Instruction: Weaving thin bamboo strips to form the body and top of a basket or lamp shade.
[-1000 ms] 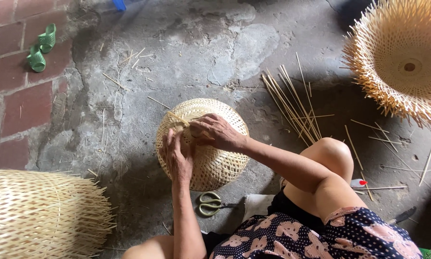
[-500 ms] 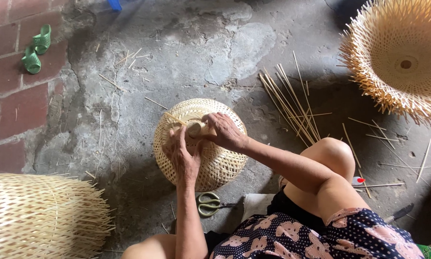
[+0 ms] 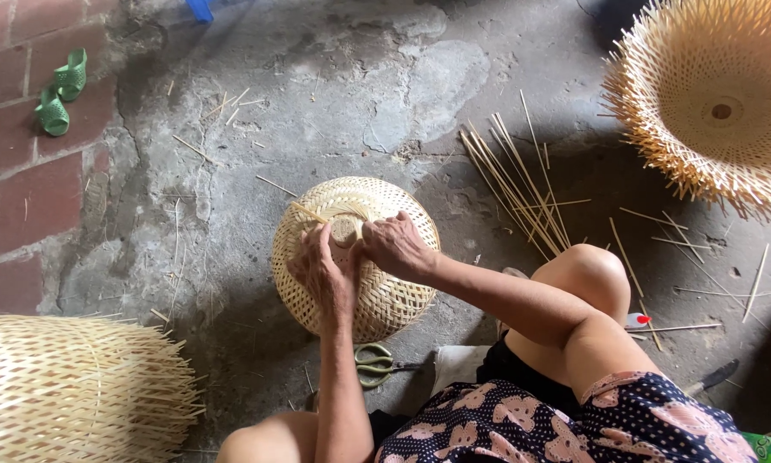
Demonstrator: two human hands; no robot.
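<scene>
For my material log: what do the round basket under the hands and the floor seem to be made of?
Round basket: probably bamboo or similar cane, pale tan, matte, tightly woven thin strips. Floor: looks like rough grey cement, cracked and patchy, meeting red brick at one side.

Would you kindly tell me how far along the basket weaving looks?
The woven basket has tightly woven sides. Both the left hand and right hand work a thin strip at its crown, which looks unfinished. Loose bamboo strips lie unused alongside.
</scene>
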